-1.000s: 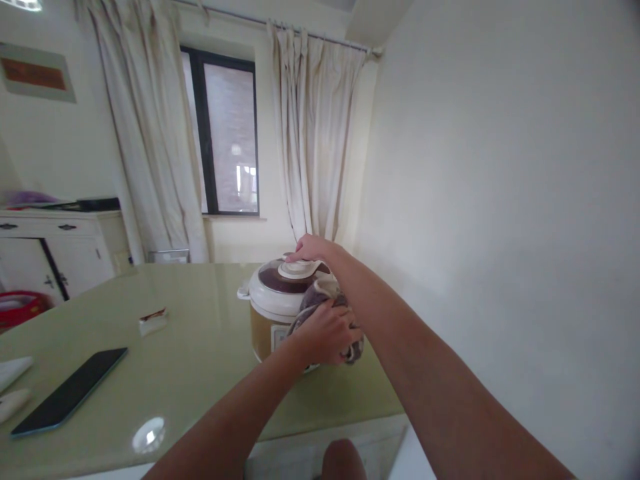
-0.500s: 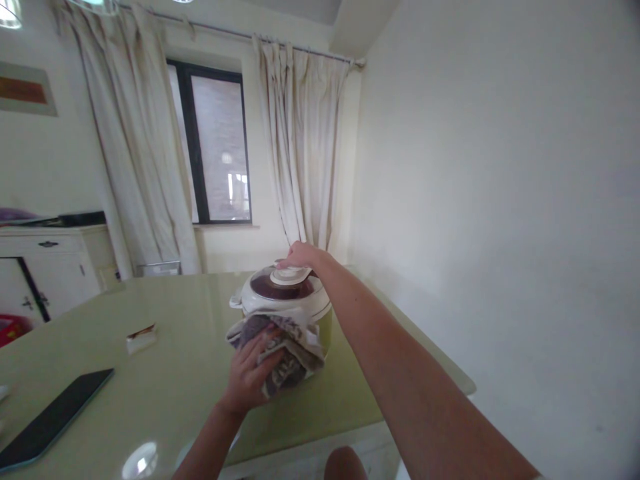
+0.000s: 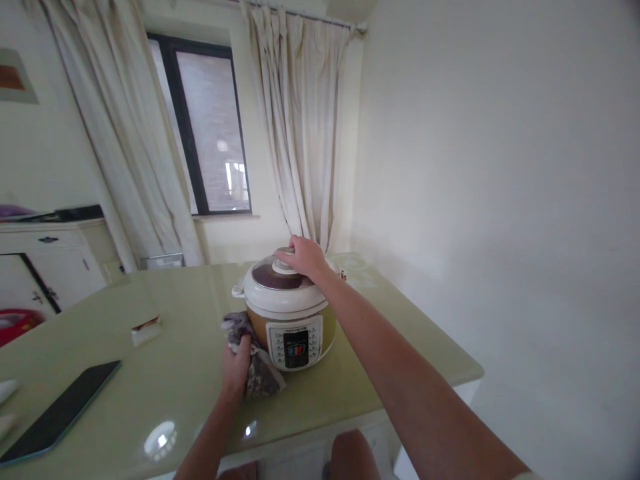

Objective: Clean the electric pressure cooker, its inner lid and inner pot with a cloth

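An electric pressure cooker with a white lid and a front control panel stands on the green tabletop. My right hand is closed around the knob on top of its lid. Low at the cooker's left side, my left hand grips a crumpled, dark-patterned cloth. The cloth lies against the cooker's side, and part of it hangs down to the table. My left fingers are partly hidden behind the cloth.
On the left of the table lie a dark tablet and a small white packet. White items sit at the left edge. A white wall rises to the right. Behind are curtains, a window and a white cabinet.
My left hand has moved the cloth from the cooker's front to its lower left side, uncovering the control panel. My right hand stays on the lid knob. The view has tilted slightly down.
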Motion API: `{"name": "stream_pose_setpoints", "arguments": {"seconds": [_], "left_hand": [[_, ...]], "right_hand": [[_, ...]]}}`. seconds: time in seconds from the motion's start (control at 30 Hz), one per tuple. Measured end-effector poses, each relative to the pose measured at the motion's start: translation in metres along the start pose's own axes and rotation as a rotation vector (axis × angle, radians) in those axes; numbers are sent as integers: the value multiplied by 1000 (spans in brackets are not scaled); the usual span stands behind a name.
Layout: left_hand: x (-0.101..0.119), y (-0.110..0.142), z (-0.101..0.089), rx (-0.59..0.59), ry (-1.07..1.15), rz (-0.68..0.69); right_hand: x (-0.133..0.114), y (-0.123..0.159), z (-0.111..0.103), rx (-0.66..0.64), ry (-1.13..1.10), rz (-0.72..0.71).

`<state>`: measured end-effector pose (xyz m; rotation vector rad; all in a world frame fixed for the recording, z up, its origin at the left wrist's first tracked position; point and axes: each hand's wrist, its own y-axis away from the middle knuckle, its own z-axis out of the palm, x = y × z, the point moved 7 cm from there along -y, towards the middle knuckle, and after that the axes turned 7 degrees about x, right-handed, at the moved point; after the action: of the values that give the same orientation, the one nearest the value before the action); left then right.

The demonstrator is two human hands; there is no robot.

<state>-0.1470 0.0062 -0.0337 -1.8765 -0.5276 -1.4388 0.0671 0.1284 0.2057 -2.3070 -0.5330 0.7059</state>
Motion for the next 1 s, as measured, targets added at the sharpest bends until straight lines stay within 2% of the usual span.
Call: {"name": "stream_pose_setpoints", "arguments": {"seconds": [0.13, 0.2, 0.27, 0.33, 0.4, 0.5, 0.6, 0.73, 0.8, 0.87, 0.93, 1.0], "left_hand": [[49, 54, 0, 204, -55, 421], [62, 76, 2, 281, -189, 598], [68, 89, 8, 281, -324, 756], [70, 97, 16, 203, -427, 903], [76, 105, 27, 58, -470, 1056], [98, 122, 39, -107, -455, 1229], [137, 138, 49, -208, -464, 1304], [186, 159, 73, -497, -562, 1370], [199, 160, 83, -650, -572, 1393], [203, 156, 83, -767, -489, 1424], [195, 143, 74, -779, -344, 1458], [176, 124, 59, -637, -197, 1477]], "right_hand": [[-3, 1, -4, -2, 80, -23], [-5, 3, -5, -6, 104, -30], [-5, 3, -6, -5, 112, -34], [-5, 3, -6, 2, 114, -38], [-5, 3, -6, 13, 110, -38], [-1, 2, -4, 20, 91, -26], [1, 2, -4, 26, 61, -26], [1, 3, -5, 32, 36, -38], [2, 3, -5, 40, 24, -41], [2, 4, -6, 50, 10, -42], [4, 4, -6, 51, 0, -36], [5, 4, -5, 49, -6, -37]]}}
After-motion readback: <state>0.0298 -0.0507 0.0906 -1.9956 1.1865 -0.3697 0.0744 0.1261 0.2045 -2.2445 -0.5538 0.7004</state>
